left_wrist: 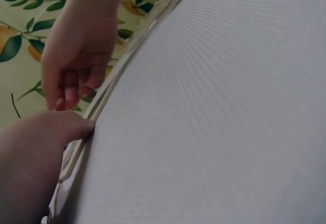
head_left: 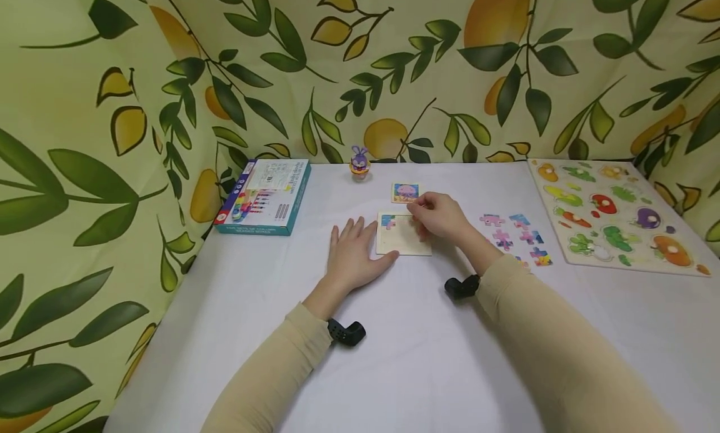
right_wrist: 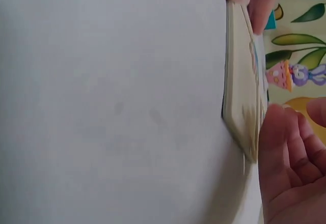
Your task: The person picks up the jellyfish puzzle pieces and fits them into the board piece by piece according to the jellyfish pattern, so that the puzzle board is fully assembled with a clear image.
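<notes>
A shallow wooden puzzle tray (head_left: 402,244) lies on the table, with a blue and pink jigsaw piece (head_left: 388,221) in its upper left corner. My left hand (head_left: 353,258) lies spread beside it, its thumb at the tray's near left edge; the left wrist view shows that thumb (left_wrist: 76,126) against the rim. Over the tray's right side is my right hand (head_left: 441,217), fingers bent and pointing down. Close by in the right wrist view are its fingers (right_wrist: 285,147) and the tray's pale edge (right_wrist: 239,76). I cannot tell whether they hold a piece.
Loose jigsaw pieces (head_left: 502,239) lie right of my right hand. A small picture card (head_left: 405,192) sits behind the tray. Further back stands a purple rabbit figure (head_left: 359,164). A boxed set (head_left: 263,197) is at left, a vegetable puzzle board (head_left: 619,214) at right.
</notes>
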`<state>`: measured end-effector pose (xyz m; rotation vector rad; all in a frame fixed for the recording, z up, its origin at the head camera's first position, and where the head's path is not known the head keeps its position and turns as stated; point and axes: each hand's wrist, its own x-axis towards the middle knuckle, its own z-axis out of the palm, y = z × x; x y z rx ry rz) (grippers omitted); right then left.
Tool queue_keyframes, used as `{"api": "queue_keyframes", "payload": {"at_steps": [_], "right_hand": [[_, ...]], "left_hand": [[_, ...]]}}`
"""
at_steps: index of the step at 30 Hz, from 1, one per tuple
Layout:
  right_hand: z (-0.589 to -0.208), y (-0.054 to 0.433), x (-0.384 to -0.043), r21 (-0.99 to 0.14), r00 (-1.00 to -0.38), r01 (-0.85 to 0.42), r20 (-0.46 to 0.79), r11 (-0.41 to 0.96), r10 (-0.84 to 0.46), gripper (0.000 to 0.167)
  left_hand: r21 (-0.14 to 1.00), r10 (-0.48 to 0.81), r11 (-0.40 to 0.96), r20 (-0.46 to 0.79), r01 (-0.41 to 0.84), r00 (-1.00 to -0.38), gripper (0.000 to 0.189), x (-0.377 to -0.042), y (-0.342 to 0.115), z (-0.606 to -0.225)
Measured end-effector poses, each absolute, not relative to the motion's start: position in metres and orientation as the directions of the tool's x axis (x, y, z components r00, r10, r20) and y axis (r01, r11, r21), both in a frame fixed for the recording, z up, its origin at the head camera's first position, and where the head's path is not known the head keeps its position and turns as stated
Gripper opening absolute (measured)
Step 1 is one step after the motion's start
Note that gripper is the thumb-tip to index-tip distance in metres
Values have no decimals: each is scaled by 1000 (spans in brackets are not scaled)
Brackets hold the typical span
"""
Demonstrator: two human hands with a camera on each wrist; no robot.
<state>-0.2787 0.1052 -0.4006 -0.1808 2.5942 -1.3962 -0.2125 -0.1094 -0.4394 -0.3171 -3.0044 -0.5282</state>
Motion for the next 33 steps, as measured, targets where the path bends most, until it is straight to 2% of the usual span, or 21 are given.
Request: {"api": "queue_keyframes", "payload": {"at_steps": [10, 33], "right_hand": [[-396, 139, -273, -662, -976, -107, -71, 742, -205, 32], [-379, 216, -273, -578, -987, -73, -77, 813, -143, 40]], "left_hand": [[343, 197, 912, 121, 227, -973, 84, -211, -111, -440], [334, 203, 911, 140, 240, -969, 84, -211, -110, -442]]}}
